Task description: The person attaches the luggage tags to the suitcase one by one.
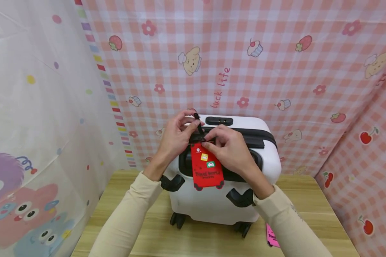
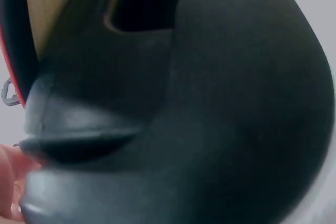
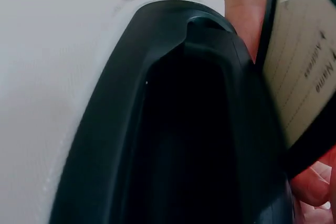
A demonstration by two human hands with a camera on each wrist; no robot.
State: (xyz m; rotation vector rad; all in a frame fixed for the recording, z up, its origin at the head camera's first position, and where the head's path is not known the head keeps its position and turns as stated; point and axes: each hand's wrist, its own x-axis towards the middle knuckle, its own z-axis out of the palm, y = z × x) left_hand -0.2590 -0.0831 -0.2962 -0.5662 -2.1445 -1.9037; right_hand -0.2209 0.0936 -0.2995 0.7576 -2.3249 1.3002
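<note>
A red luggage tag (image 1: pixel 207 175) hangs against the front of a white suitcase (image 1: pixel 212 207), beside its black top handle (image 1: pixel 254 140). Its black strap (image 1: pixel 198 123) stands up above the handle, and my left hand (image 1: pixel 177 135) pinches it between thumb and fingers. Just to the right, my right hand (image 1: pixel 231 148) pinches the strap at the tag's top end; the fingertips partly hide the fastening. In the right wrist view the tag's paper insert (image 3: pixel 302 72) shows "Name" and "Address" lines. A black handle recess (image 2: pixel 231 103) fills much of the left wrist view.
The suitcase stands on its wheels (image 1: pixel 179 220) on a wooden table (image 1: pixel 141 221). A pink luggage tag (image 1: pixel 271 237) lies at the right, partly under my right sleeve. A black lock panel (image 1: pixel 219 121) sits on the suitcase top. Patterned curtains (image 1: pixel 231 53) hang behind and at both sides.
</note>
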